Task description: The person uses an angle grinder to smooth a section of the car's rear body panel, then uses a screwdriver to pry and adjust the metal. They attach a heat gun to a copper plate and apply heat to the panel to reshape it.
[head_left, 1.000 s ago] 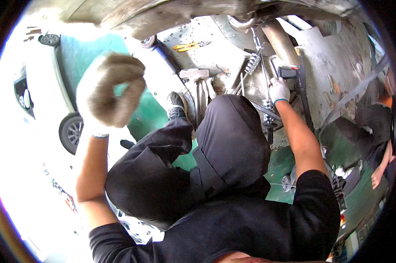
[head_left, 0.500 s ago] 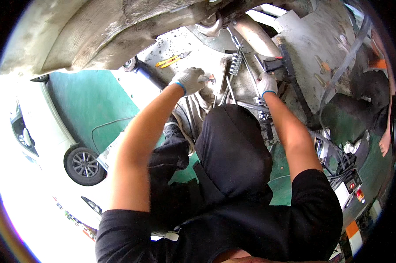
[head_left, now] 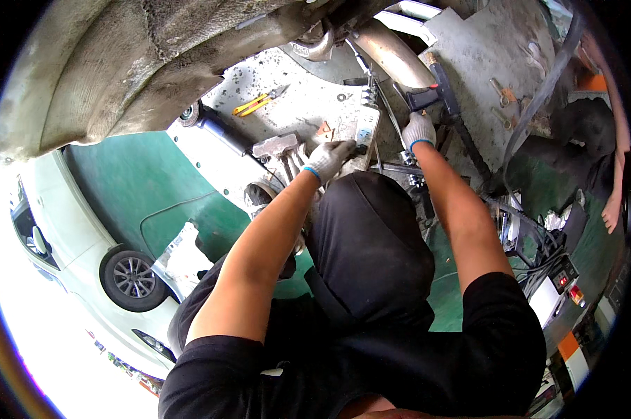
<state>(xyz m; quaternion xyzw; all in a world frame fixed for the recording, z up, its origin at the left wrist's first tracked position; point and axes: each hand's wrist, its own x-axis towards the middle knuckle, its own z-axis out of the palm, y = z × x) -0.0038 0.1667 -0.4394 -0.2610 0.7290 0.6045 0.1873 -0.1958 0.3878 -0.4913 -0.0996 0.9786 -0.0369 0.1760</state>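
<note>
My left hand [head_left: 331,160], in a white knit glove, has its fingers closed on the dark lower end of a pale flat bar [head_left: 366,122]. My right hand [head_left: 419,131], also gloved, is curled just below a black tool with a red trigger [head_left: 427,96], beside long thin rods; what it grips is unclear. A hammer [head_left: 270,145], yellow-handled pliers [head_left: 249,105] and a dark blue cylindrical tool [head_left: 218,129] lie on the spotted metal platform [head_left: 246,77], left of the bar.
A grimy vehicle underside [head_left: 113,63] overhangs the work. A white car [head_left: 78,230] stands at the left. A co-worker's bare arm [head_left: 617,181] is at the far right. A hose [head_left: 546,98], cables and an electrical box [head_left: 561,279] are to the right, with wrenches [head_left: 500,94] nearby.
My left hand has come down from a raised, blurred position to the pale bar. My right hand remains near the black tool. The view has shifted, showing more of the underside.
</note>
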